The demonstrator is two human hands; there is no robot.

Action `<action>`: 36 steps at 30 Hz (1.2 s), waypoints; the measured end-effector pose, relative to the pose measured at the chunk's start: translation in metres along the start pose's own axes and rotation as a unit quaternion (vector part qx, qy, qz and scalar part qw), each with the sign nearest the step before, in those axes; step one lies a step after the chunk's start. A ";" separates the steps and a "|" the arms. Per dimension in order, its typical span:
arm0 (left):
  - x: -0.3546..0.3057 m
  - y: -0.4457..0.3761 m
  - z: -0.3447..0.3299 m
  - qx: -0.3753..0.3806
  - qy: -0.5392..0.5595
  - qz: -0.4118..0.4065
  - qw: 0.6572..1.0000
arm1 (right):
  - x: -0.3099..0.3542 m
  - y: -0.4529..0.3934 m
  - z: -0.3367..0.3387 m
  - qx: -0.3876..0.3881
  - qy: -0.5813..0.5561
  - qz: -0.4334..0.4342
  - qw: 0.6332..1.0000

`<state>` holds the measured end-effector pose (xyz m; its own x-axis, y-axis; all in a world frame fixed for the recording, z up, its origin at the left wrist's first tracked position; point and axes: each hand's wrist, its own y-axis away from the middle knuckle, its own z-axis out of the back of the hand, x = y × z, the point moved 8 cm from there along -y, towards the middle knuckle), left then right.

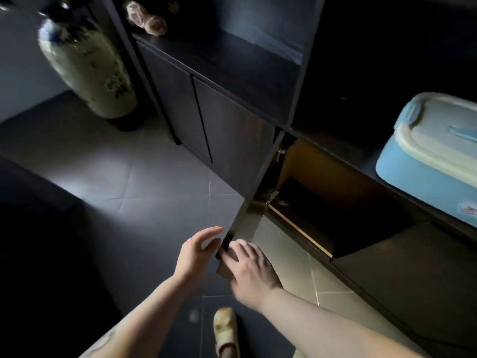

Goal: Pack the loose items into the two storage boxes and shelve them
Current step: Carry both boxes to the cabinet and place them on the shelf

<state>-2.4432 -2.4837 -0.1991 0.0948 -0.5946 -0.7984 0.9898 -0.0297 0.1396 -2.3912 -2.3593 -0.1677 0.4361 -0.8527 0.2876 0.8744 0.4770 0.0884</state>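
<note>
A light-blue storage box (418,182) with a pale lid stands on the dark shelf at the right, above the open lower compartment (322,208), which looks dark inside. The cabinet door (246,220) of that compartment swings out toward me, seen almost edge-on. My right hand (251,270) lies over the door's lower corner, fingers curled to its edge. My left hand (198,251) is open on the door's other side, thumb near the edge. No second box or loose items are in view.
A tall pale floral vase (85,63) stands on the floor at the far left. A pink knitted object (147,19) lies on the upper shelf. Closed cabinet doors (196,112) are left of the open one. My slippered foot (225,329) is on the grey tiles.
</note>
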 end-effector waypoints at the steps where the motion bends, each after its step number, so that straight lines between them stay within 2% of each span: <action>1: 0.013 0.000 0.012 -0.007 0.025 0.026 0.999 | 0.009 -0.017 -0.002 0.010 0.005 0.004 1.000; 6: 0.058 0.006 0.048 -0.047 0.162 0.089 0.982 | 0.023 -0.083 -0.019 0.070 0.026 -0.001 0.997; 9: 0.069 -0.006 0.060 -0.068 0.178 0.126 0.974 | 0.023 -0.108 -0.020 0.092 0.004 -0.016 0.996; 13: 0.057 -0.024 0.074 -0.098 0.070 0.126 0.985 | -0.002 -0.116 -0.015 0.094 -0.035 -0.069 0.993; 17: 0.009 -0.040 0.074 -0.146 -0.106 0.026 0.983 | -0.043 -0.094 0.006 0.024 -0.101 -0.155 0.983; 22: -0.078 -0.058 -0.015 -0.024 -0.056 -0.074 0.995 | -0.117 -0.016 0.034 -0.036 -0.151 -0.287 0.945; 28: -0.188 -0.031 -0.188 0.186 -0.057 -0.179 0.964 | -0.239 0.141 0.075 -0.084 -0.158 -0.438 0.881; 32: -0.226 -0.006 -0.284 0.305 -0.042 -0.162 0.937 | -0.296 0.210 0.083 -0.106 -0.155 -0.496 0.848; 36: -0.255 -0.013 -0.347 0.349 -0.048 -0.120 0.928 | -0.330 0.247 0.081 -0.106 -0.153 -0.526 0.830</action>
<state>-2.4437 -2.0525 -0.2005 -0.1632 -0.5707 -0.8048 0.6670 -0.6649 0.3362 -2.3367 -1.9427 -0.1636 -0.6392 -0.6633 0.3891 0.7682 -0.5737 0.2839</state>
